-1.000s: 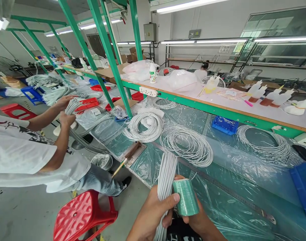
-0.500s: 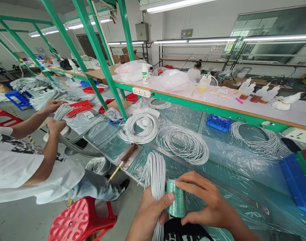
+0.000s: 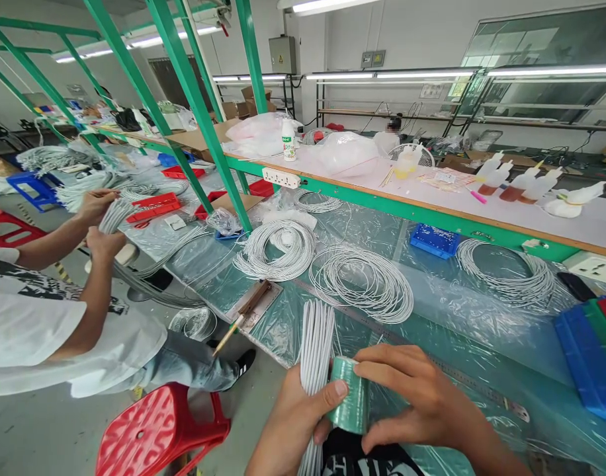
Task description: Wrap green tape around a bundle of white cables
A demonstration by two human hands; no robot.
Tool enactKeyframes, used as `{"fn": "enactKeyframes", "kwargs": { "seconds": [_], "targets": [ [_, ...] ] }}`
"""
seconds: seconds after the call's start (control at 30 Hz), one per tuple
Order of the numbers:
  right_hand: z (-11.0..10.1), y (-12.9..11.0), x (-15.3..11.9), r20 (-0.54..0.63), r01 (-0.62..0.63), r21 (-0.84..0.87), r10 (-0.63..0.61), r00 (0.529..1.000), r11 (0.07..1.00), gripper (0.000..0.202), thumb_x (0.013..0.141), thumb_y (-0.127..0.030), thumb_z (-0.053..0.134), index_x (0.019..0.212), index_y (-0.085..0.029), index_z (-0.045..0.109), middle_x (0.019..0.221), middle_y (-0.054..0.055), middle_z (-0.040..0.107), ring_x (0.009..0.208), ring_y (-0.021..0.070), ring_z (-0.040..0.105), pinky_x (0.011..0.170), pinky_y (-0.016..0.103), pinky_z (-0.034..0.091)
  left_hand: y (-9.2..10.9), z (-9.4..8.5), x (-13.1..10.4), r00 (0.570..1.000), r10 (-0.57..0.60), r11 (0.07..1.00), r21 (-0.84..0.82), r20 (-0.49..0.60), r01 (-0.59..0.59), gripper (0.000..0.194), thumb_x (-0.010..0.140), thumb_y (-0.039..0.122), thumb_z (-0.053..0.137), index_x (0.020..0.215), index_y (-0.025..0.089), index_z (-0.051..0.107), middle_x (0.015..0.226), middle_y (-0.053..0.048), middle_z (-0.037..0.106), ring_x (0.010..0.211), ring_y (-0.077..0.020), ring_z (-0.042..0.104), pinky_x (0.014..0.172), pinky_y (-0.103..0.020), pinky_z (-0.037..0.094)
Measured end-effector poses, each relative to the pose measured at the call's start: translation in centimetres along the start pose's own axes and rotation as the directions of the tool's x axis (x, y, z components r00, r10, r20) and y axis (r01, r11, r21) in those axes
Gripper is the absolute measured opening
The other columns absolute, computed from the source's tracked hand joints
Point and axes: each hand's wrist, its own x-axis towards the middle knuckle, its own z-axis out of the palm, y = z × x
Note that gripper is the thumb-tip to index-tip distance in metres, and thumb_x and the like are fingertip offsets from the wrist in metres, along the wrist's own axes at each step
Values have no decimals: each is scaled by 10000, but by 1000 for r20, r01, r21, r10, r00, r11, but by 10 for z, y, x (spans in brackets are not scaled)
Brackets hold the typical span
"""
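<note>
My left hand (image 3: 296, 413) is wrapped round a bundle of thin grey-white cables (image 3: 317, 347), which rises upright out of the fist. The left thumb presses on the side of a roll of shiny green plastic film (image 3: 350, 400) beside the bundle. Curved round that roll from the right is my right hand (image 3: 417, 403), its fingertips at the upper rim and its thumb by the lower edge. The cables' lower part runs down past my left wrist and out of the frame.
Coiled cables (image 3: 362, 284) lie on the plastic-covered bench behind a long steel ruler (image 3: 462, 377). A hinged wooden-handled cutter (image 3: 251, 304) stands at the bench edge. Blue bins (image 3: 588, 363) are at right, a red stool (image 3: 149, 426) at lower left. A co-worker (image 3: 75, 317) holds cables at left.
The top of the cable bundle has tipped slightly right and stands straighter. Both hands stay round the same things, with the roll tilted a little. The co-worker's hands have shifted slightly left.
</note>
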Motion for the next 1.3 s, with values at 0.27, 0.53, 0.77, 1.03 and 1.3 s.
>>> {"fn": "enactKeyframes", "kwargs": {
  "seconds": [0.27,0.53,0.77,1.03,1.3],
  "targets": [
    [4,4,-4,-49,30,-24,-31,998,999,519,998,-669,429,1101,-183,577,1060,74,694,942,171,688,692,298,502,-1,-2,2,999,-27,999,-18,-45,27,609,631,548,874,968,104,630,651,25,524,458,-46,362,380,-170,258],
    [6,1,-2,-19,-12,51,13,1000,999,517,992,-674,433,961,-182,587,1029,57,665,925,161,667,709,291,470,-4,-4,3,999,-27,1000,9,-38,28,638,628,563,867,1005,100,639,655,17,520,461,-52,372,369,-168,251],
    [-4,9,-10,57,-79,196,69,996,977,434,999,-611,505,1113,-197,563,1170,86,656,1087,189,627,797,314,499,-4,-3,4,1000,-14,1000,20,17,13,601,662,594,832,932,99,626,615,30,482,441,-36,339,366,-167,229],
    [-17,6,-2,25,26,28,-27,999,999,235,1085,-171,404,1136,-152,634,1107,55,686,1022,142,644,782,291,509,-2,0,4,997,-43,997,66,-67,47,641,623,616,844,925,127,559,651,54,404,504,-51,333,384,-171,228],
    [-25,-6,14,73,202,-213,-190,979,956,359,1018,-47,329,947,-75,680,940,114,695,827,213,650,691,360,556,-7,0,10,995,-56,987,144,-83,68,664,609,673,819,884,148,519,674,53,399,490,-54,341,369,-180,251]
  ]
}}
